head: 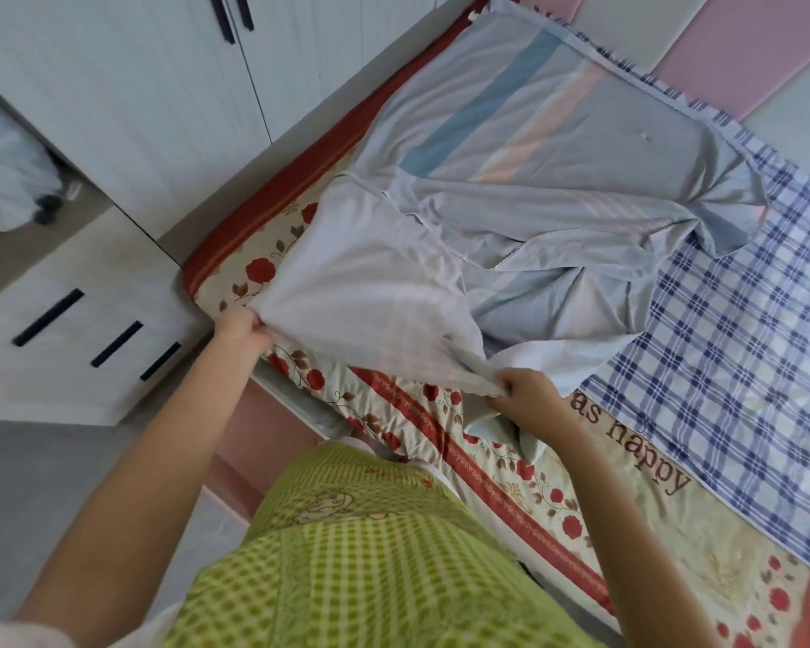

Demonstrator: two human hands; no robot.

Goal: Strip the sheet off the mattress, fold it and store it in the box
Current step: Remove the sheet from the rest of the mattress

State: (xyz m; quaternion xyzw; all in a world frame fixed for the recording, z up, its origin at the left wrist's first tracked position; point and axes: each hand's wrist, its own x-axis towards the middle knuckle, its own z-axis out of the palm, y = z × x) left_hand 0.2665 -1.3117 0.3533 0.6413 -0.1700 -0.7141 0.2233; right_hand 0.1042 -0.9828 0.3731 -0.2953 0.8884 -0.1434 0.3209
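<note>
Head view, left grip (242,327): fingers curled round the near white edge of the sheet (534,189), at the bed's left side.
Right grip (527,395): pinches the same edge further right, low over the mattress (510,484); the span between the two grips is lifted and fairly taut.
Sheet: pale grey with blue and pink stripes, rumpled mid-bed. Its far end lies flat toward the head and its right side overlaps a plaid cloth (744,343).
Handling: looks thin, light and limp. It will likely sag and slip, so hold it at the hem corners with the grips well apart.
Box: not in view.
Drawers (66,329): beside the bed, closed, contents hidden.
Wardrobe (136,86): doors closed, contents hidden.
</note>
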